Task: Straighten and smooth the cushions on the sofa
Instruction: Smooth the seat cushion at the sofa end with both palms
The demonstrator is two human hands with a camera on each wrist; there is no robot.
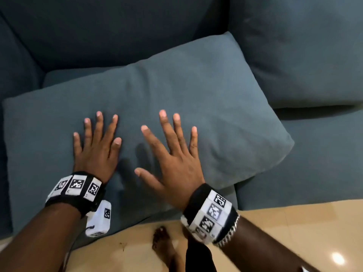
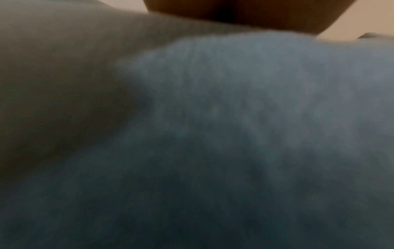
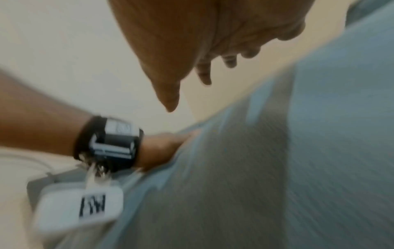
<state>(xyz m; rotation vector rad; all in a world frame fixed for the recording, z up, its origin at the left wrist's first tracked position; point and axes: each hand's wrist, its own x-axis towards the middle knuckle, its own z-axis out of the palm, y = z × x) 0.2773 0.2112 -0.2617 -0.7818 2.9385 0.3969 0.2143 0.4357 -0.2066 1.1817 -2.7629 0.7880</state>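
Note:
A large blue-grey cushion (image 1: 206, 107) lies flat and slightly askew on the sofa seat (image 1: 322, 154), its near edge overhanging the front. My left hand (image 1: 98, 146) presses flat on the cushion's left part, fingers straight and spread. My right hand (image 1: 170, 154) hovers just above the cushion's middle with fingers spread, casting a shadow on the fabric. In the left wrist view only blurred cushion fabric (image 2: 245, 118) fills the frame. The right wrist view shows my right hand (image 3: 204, 50) lifted off the cushion (image 3: 319, 151) and my left hand (image 3: 162, 148) pressed into it.
A second matching cushion (image 1: 306, 55) leans against the backrest at the right. The sofa's dark backrest (image 1: 110, 30) runs along the top and its arm (image 1: 13, 63) stands at the left. A beige tiled floor (image 1: 294, 228) and a bare foot (image 1: 163, 244) lie below the sofa's front edge.

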